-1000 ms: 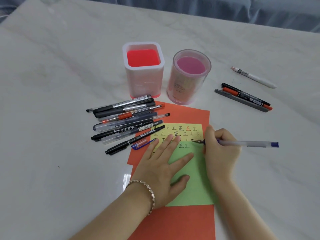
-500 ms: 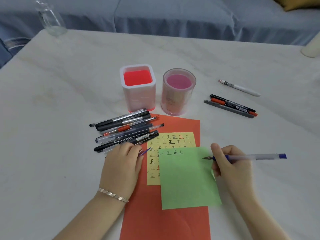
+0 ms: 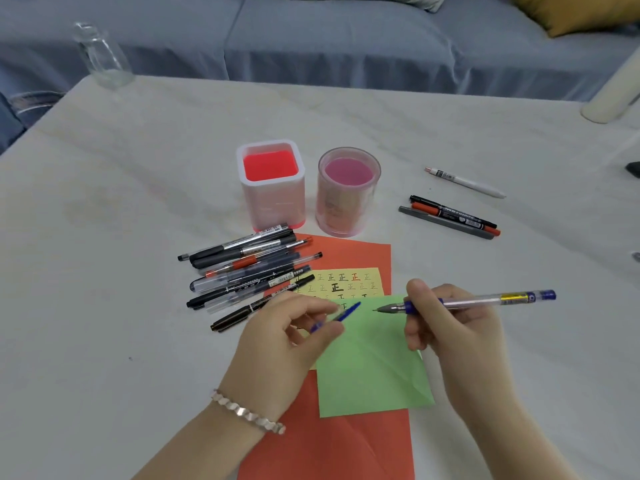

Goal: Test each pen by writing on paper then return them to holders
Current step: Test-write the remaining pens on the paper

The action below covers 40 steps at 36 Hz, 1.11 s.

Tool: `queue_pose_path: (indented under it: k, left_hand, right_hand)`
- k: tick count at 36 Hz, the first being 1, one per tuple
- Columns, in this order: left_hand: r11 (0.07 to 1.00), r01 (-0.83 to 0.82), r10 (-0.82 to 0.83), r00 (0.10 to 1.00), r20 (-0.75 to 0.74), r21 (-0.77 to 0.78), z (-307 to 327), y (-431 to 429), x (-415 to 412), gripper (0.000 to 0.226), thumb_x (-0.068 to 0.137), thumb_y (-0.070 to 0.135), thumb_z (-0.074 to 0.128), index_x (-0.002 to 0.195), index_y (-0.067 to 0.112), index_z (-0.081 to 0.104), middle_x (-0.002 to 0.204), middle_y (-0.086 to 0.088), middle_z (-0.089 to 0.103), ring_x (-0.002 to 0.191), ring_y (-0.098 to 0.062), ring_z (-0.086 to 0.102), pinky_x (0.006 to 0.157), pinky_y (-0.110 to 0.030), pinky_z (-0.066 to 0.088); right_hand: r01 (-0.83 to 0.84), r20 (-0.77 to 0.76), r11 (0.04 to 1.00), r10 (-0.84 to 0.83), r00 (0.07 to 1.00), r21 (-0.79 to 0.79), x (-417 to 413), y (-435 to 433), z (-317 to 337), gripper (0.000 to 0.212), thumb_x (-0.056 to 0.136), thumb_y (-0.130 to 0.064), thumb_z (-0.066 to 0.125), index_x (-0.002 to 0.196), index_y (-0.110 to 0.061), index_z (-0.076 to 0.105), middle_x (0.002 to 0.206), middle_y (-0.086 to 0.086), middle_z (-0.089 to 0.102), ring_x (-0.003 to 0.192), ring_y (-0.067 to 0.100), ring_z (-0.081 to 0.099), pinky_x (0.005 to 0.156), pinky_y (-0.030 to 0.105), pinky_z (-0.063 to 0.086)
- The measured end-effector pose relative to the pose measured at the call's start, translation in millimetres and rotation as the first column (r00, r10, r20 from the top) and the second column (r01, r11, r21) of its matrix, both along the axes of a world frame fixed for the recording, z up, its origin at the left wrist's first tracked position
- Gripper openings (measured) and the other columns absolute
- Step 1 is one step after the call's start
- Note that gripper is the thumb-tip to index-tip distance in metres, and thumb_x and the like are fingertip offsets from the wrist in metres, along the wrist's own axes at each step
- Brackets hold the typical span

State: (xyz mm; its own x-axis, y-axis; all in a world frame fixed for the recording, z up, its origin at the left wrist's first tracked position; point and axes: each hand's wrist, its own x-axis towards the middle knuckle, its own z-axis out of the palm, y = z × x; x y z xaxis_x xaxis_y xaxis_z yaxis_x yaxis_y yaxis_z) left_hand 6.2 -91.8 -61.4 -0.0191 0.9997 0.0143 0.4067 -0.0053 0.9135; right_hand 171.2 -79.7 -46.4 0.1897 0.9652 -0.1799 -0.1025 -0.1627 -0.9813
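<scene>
My right hand (image 3: 446, 323) grips a clear blue pen (image 3: 485, 300), uncapped, tip pointing left just above the green paper (image 3: 374, 372). My left hand (image 3: 284, 341) pinches the blue pen cap (image 3: 341, 317), its open end towards the pen tip, a short gap between them. The green paper lies over a yellow sheet (image 3: 346, 284) covered in written marks, both on an orange sheet (image 3: 332, 445). A pile of several pens (image 3: 242, 268) lies left of the papers. Behind them stand a square red-and-white holder (image 3: 272, 188) and a round pink holder (image 3: 346, 195), both with no pens in them.
Three pens (image 3: 450, 218) lie together right of the holders, with a white pen (image 3: 465, 182) beyond them. A glass jar (image 3: 100, 57) stands at the table's far left corner. A blue sofa (image 3: 346, 39) runs behind the table. A white cylinder (image 3: 609, 98) stands at the far right.
My left hand left the green paper, reached to the pen pile, and now holds the blue cap raised near the pen tip. My right hand lifted the pen off the paper.
</scene>
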Motion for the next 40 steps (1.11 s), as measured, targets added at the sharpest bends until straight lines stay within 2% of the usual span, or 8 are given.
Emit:
queue_pose_path:
  k: [12,17,20,22,26,29,36,40]
  left_hand:
    - [0.997,0.072,-0.072,0.997,0.030,-0.004,10,-4,9,0.028,0.074,0.017,0.073,0.077,0.044,0.066,0.088,0.019,0.059,0.072,-0.003,0.056,0.058,-0.012,0.042]
    - [0.992,0.124,-0.123,0.992,-0.023,0.029,15,-5,14,0.019,0.075,0.018,0.073,0.084,0.035,0.070,0.075,0.013,0.061,0.062,0.006,0.050,0.056,-0.006,0.037]
    - [0.980,0.180,-0.173,0.981,-0.090,0.078,13,-5,15,0.014,0.077,0.017,0.072,0.089,0.025,0.073,0.076,0.015,0.063,0.063,0.013,0.049,0.058,-0.001,0.034]
    - [0.974,0.191,-0.171,0.973,-0.156,0.125,8,-6,15,0.012,0.078,0.021,0.072,0.090,0.025,0.073,0.074,0.017,0.062,0.069,0.010,0.051,0.061,0.000,0.034]
    - [0.955,0.214,-0.153,0.949,-0.277,0.206,2,-3,15,0.016,0.079,0.032,0.061,0.089,0.024,0.070,0.068,0.022,0.053,0.070,0.009,0.049,0.062,0.003,0.032]
    - [0.936,0.276,-0.210,0.936,-0.281,0.220,2,-2,22,0.026,0.082,0.041,0.053,0.085,0.021,0.068,0.066,0.028,0.046,0.066,0.016,0.046,0.059,0.004,0.031]
    - [0.964,0.201,-0.169,0.969,0.183,-0.175,14,10,35,0.016,0.080,0.016,0.067,0.068,0.027,0.064,0.053,0.007,0.060,0.046,-0.003,0.048,0.047,-0.015,0.039]
    - [0.789,0.386,-0.125,0.862,0.491,-0.477,21,27,36,0.016,0.083,0.014,0.063,0.067,0.010,0.065,0.048,0.002,0.055,0.039,-0.005,0.041,0.040,-0.013,0.034]
  right_hand:
    - [0.045,0.088,0.998,-0.048,0.995,0.036,-1,-3,-1,0.030,0.067,-0.031,0.066,0.052,-0.006,0.055,0.039,0.002,0.050,0.034,0.011,0.042,0.039,0.017,0.037]
    - [-0.046,0.155,0.996,0.034,0.987,0.080,-2,-5,-4,0.021,0.060,-0.034,0.068,0.049,-0.017,0.064,0.042,-0.001,0.049,0.042,0.008,0.039,0.042,0.016,0.032]
    - [-0.134,0.083,0.987,0.126,0.989,0.093,-3,-6,-6,0.017,0.066,-0.015,0.077,0.055,-0.015,0.063,0.046,-0.003,0.055,0.043,0.002,0.043,0.042,0.010,0.034]
    - [-0.152,0.013,0.985,0.151,0.988,0.087,-1,-6,-6,0.026,0.068,-0.025,0.079,0.057,-0.016,0.057,0.045,-0.004,0.052,0.042,0.002,0.042,0.042,0.010,0.034]
    - [-0.074,-0.010,0.995,0.075,0.997,0.061,3,-5,-4,0.052,0.086,-0.051,0.050,0.050,-0.017,0.062,0.041,0.004,0.050,0.036,0.007,0.040,0.039,0.013,0.031]
    - [0.004,0.012,1.000,-0.005,1.000,0.018,3,-1,-4,0.053,0.080,-0.046,0.039,0.041,-0.017,0.060,0.034,0.003,0.042,0.032,0.006,0.034,0.036,0.015,0.028]
    - [0.066,-0.028,0.997,-0.065,0.997,0.031,3,6,-17,0.059,0.097,-0.017,0.039,0.040,-0.018,0.053,0.036,0.000,0.036,0.037,0.006,0.032,0.039,0.017,0.028]
    - [0.068,-0.043,0.998,-0.067,0.997,0.017,10,11,-13,0.057,0.095,-0.018,0.045,0.039,-0.018,0.056,0.036,0.001,0.038,0.034,0.005,0.033,0.038,0.017,0.029]
